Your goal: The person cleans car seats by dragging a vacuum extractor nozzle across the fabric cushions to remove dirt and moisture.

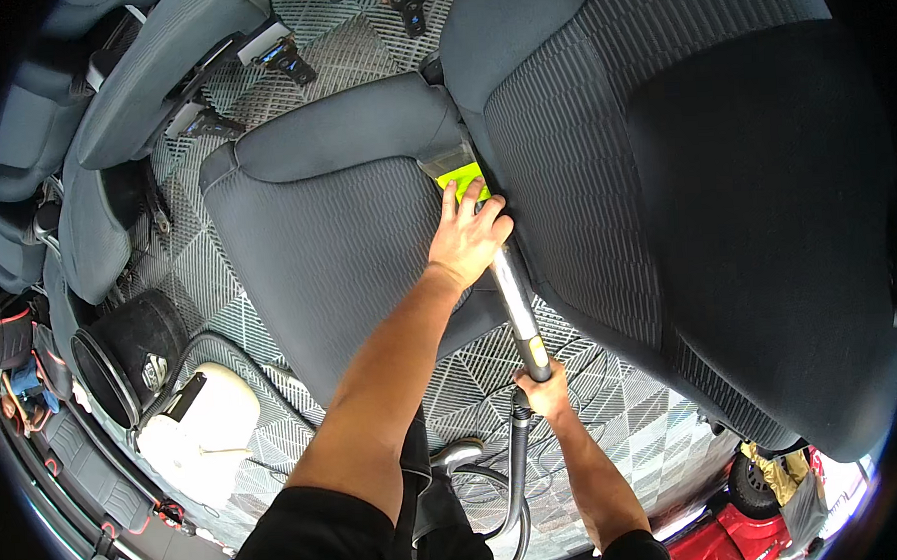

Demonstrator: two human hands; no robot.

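A dark grey fabric car seat fills the middle of the view, its cushion [327, 240] meeting the upright backrest [572, 177]. My left hand [469, 238] presses on the neck of a vacuum wand, with fingers over its bright yellow-green nozzle collar [461, 180]. The clear nozzle head [447, 160] rests on the cushion's side bolster beside the backrest. Lower down, my right hand [547, 388] grips the dark handle end of the silver metal wand tube [515, 296]. A black ribbed hose [517, 450] hangs from that end.
On the patterned tile floor [454, 400] stand a black bucket [129, 354] and a whitish container [207, 433]. Another hose [233, 342] curves past them. More removed car seats [162, 75] line the left. A red vehicle [730, 538] is at lower right. Thin cables [572, 365] lie beneath the seat.
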